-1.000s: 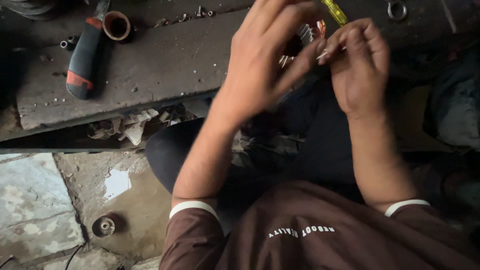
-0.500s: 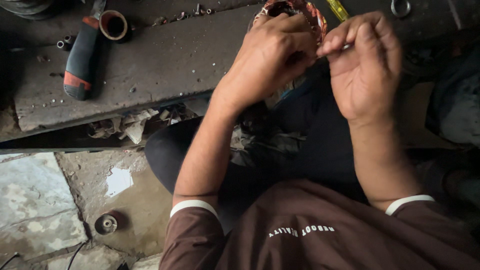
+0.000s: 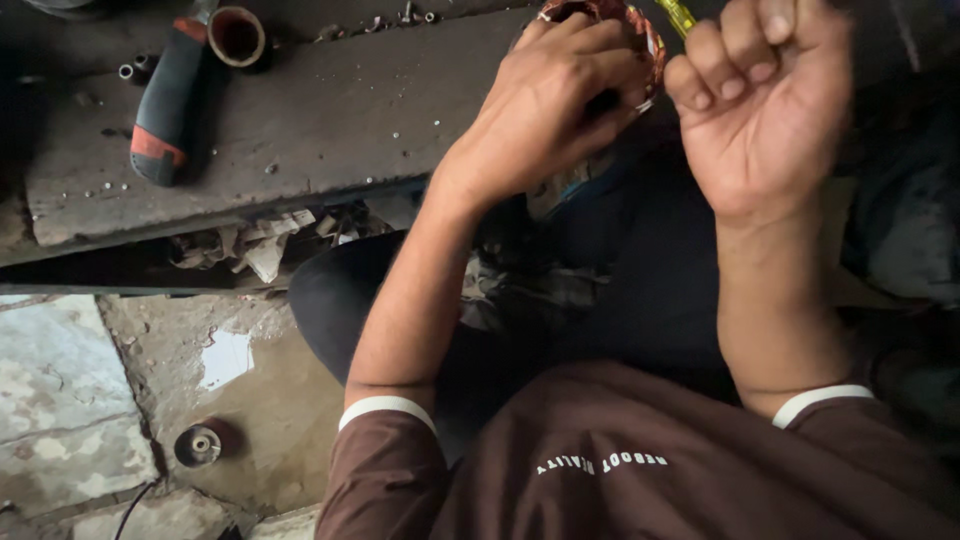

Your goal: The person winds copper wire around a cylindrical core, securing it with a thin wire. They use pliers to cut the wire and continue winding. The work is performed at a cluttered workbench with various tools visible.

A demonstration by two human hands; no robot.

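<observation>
My left hand (image 3: pixel 560 100) is shut on a round copper-wound coil (image 3: pixel 648 45) and holds it over my lap at the top of the head view. Its fingers wrap the coil's front, so most of the coil is hidden. Just to the right, my right hand (image 3: pixel 770 100) is closed into a tight fist with the knuckles toward the coil. Nothing shows inside the fist. A yellow tool handle (image 3: pixel 680 14) pokes out behind the coil at the top edge.
A worn grey board (image 3: pixel 330 130) runs across the top left. It carries a black and orange power tool (image 3: pixel 165 95), a rusty ring (image 3: pixel 237 35) and loose screws. Paper scraps (image 3: pixel 260 250) lie under its edge. A small round wheel (image 3: pixel 198 445) sits on the stone floor.
My right hand went from pinching something thin beside the coil to a closed fist. Both hands now sit closer and larger in view, the left still wrapped around the coil.
</observation>
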